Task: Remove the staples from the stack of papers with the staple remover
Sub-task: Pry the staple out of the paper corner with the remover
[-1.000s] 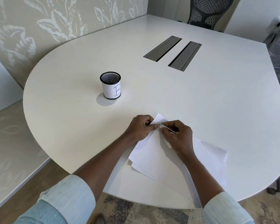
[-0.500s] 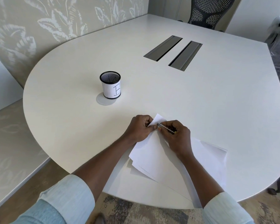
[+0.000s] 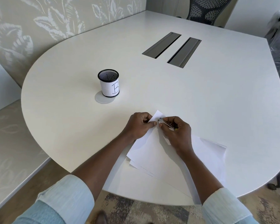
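A stack of white papers (image 3: 153, 152) lies fanned at the near edge of the white table (image 3: 200, 97), one corner pointing away from me. My left hand (image 3: 138, 126) pinches that far corner between thumb and fingers. My right hand (image 3: 176, 135) holds a thin metal staple remover (image 3: 166, 124), its tip against the paper corner just right of my left thumb. The staple itself is too small to make out.
A black mesh pen cup (image 3: 109, 83) with a white label marked "B" stands to the far left of my hands. Two grey cable slots (image 3: 171, 49) sit in the table's middle. A mesh office chair (image 3: 207, 8) stands beyond the far edge.
My right hand has shifted slightly, lifting the staple remover's rear end while its tip stays at the paper corner. My left hand keeps its pinch.
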